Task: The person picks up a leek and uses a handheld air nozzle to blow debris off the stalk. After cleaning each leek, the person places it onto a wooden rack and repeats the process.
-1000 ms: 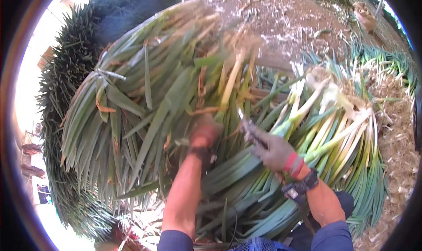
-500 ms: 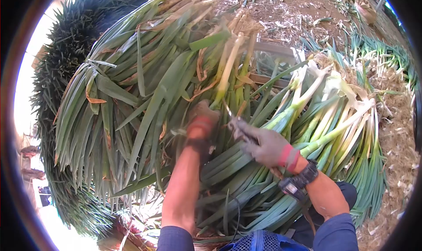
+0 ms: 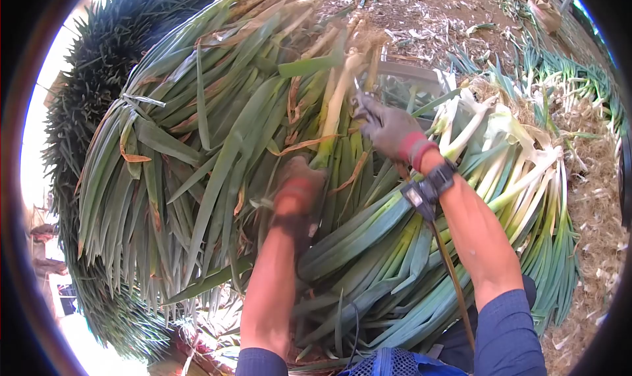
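Note:
My left hand (image 3: pixel 299 178), gloved with a red cuff, is closed round the green part of a leek (image 3: pixel 339 106). The leek stands with its pale shank and root end pointing up and away from me. In my gloved right hand (image 3: pixel 393 129) is a small knife (image 3: pixel 358 86), its thin blade tip right beside the pale shank near the roots. Close to the left of both hands lies a big bundle of leeks (image 3: pixel 197 139) with long green leaves, some dry and brown. My left fingers are partly hidden and blurred.
Paler, trimmed-looking leeks (image 3: pixel 474 165) lie in a pile to the right, over a metal frame (image 3: pixel 411 73). Dark leek tops (image 3: pixel 92 113) stack up at the far left. Root scraps (image 3: pixel 599 225) and peelings litter the ground (image 3: pixel 428 7). A sack (image 3: pixel 545 11) stands far back.
My right hand with the knife has moved up and away from me, from beside my left hand to near the leek's root end. My left hand keeps its hold, barely shifted.

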`<act>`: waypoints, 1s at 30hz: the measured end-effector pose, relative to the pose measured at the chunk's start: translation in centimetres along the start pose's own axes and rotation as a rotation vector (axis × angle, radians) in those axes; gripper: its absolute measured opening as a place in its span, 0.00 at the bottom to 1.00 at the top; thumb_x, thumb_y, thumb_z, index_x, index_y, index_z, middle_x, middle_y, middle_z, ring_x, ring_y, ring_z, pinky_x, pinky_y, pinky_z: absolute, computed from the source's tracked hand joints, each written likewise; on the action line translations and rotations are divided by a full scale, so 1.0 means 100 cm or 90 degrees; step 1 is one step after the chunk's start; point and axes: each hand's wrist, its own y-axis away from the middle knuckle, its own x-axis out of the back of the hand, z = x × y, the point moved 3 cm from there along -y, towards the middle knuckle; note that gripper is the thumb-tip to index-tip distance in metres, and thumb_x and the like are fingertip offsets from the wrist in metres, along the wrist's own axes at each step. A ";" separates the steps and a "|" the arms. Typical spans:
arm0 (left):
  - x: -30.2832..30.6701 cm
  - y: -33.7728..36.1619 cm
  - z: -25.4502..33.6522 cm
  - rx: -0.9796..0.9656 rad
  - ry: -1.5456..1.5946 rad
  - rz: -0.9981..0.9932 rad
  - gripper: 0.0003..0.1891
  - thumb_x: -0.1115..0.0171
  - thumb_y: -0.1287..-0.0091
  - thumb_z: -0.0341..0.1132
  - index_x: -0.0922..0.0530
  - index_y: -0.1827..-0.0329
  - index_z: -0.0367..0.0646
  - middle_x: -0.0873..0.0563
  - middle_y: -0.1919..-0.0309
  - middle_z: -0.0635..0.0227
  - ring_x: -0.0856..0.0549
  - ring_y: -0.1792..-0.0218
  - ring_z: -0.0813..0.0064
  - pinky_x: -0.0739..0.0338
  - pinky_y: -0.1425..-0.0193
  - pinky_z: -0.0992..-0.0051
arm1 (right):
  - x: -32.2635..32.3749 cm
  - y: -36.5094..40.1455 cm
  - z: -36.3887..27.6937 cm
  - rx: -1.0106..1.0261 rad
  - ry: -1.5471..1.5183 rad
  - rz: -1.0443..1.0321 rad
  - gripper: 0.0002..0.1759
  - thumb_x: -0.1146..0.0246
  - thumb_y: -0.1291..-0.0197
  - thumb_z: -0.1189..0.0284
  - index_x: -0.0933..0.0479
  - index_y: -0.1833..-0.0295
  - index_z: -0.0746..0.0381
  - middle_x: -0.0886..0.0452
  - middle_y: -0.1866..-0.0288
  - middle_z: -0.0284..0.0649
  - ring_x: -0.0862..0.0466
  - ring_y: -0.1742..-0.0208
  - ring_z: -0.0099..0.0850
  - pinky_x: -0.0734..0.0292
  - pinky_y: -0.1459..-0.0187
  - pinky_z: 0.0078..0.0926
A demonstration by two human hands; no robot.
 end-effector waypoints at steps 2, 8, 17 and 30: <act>0.002 0.000 0.002 0.011 0.006 -0.023 0.32 0.19 0.41 0.45 0.14 0.35 0.35 0.09 0.41 0.46 0.10 0.38 0.49 0.19 0.32 0.59 | 0.001 -0.020 0.012 0.002 0.024 0.019 0.37 0.34 0.29 0.61 0.30 0.16 0.49 0.13 0.32 0.46 0.11 0.39 0.49 0.19 0.35 0.39; 0.007 -0.012 -0.015 -0.045 0.193 -0.080 0.32 0.17 0.38 0.41 0.14 0.34 0.33 0.07 0.43 0.52 0.09 0.43 0.61 0.18 0.36 0.65 | 0.005 0.062 -0.015 0.026 -0.098 -0.114 0.37 0.33 0.29 0.65 0.31 0.15 0.50 0.10 0.38 0.47 0.10 0.40 0.43 0.20 0.34 0.34; 0.022 -0.008 -0.006 -0.006 0.213 -0.175 0.33 0.16 0.38 0.40 0.16 0.34 0.29 0.07 0.48 0.54 0.09 0.53 0.66 0.15 0.47 0.65 | -0.004 0.080 -0.025 0.030 -0.058 -0.108 0.39 0.33 0.31 0.64 0.31 0.15 0.47 0.09 0.44 0.46 0.10 0.46 0.50 0.18 0.39 0.40; 0.012 -0.002 -0.008 -0.004 0.291 -0.170 0.30 0.18 0.35 0.34 0.17 0.32 0.29 0.07 0.43 0.57 0.09 0.49 0.68 0.16 0.41 0.69 | 0.004 -0.017 -0.003 -0.013 -0.017 -0.004 0.36 0.35 0.28 0.61 0.29 0.16 0.55 0.14 0.30 0.52 0.13 0.35 0.49 0.23 0.31 0.37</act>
